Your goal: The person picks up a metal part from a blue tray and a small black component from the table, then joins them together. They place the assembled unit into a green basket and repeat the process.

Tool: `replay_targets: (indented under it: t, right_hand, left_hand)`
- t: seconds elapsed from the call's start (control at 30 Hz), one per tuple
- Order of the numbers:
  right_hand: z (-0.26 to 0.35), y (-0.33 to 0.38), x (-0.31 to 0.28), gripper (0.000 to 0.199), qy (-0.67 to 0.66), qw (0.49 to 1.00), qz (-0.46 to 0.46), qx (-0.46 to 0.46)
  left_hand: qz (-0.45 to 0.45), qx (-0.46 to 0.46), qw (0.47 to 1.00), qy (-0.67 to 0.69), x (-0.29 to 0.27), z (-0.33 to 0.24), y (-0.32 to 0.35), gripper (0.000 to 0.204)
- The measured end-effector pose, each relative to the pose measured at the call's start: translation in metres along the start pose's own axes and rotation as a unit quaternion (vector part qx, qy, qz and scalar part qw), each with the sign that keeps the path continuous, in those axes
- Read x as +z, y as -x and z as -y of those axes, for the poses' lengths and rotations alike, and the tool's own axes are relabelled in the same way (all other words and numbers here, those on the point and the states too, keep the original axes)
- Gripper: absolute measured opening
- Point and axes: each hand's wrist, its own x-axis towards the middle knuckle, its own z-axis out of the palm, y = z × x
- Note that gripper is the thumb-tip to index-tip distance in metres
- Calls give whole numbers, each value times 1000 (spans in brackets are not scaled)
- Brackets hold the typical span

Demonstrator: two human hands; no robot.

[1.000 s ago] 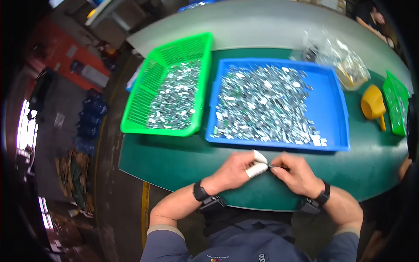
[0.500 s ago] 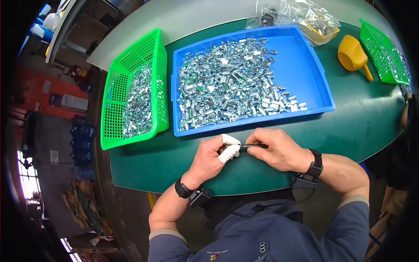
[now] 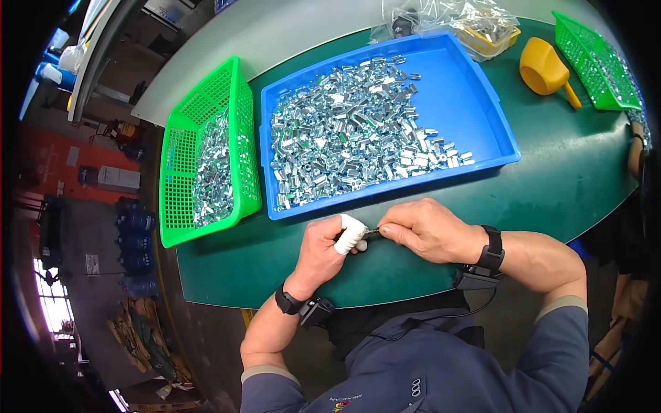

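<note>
From my remote seat I see the left hand (image 3: 322, 249), its thumb and a finger wrapped in white tape, meeting the right hand (image 3: 437, 233) over the near edge of the green counter (image 3: 551, 175). Each grip is pinched closed on a small, slim, dark piece (image 3: 372, 231) bridging the fingertips; its ends are hidden from me. Just beyond lies a blue rectangular plastic tray (image 3: 468, 89) heaped with short silvery metal pieces (image 3: 344, 131), with a green perforated plastic basket (image 3: 246, 158) beside it on the left.
</note>
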Motion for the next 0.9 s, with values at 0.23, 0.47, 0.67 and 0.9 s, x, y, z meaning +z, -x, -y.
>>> replay_targets:
  t: [0.23,0.47,0.67,0.9]
  right_hand:
    - [1,3,-6,23,-36,999,21,-8]
    - [-4,5,-2,20,-17,998,-16,-50]
    - [-3,4,-2,20,-14,998,-6,-56]
    - [-3,6,-4,21,-19,999,6,-44]
  left_hand:
    - [-156,91,976,-126,-37,-34,15,14]
    - [-363,187,791,-455,-116,-91,-3,14]
    - [-165,210,819,-508,-79,-70,-28,26]
    - [-58,134,830,-538,-67,-47,-49,25]
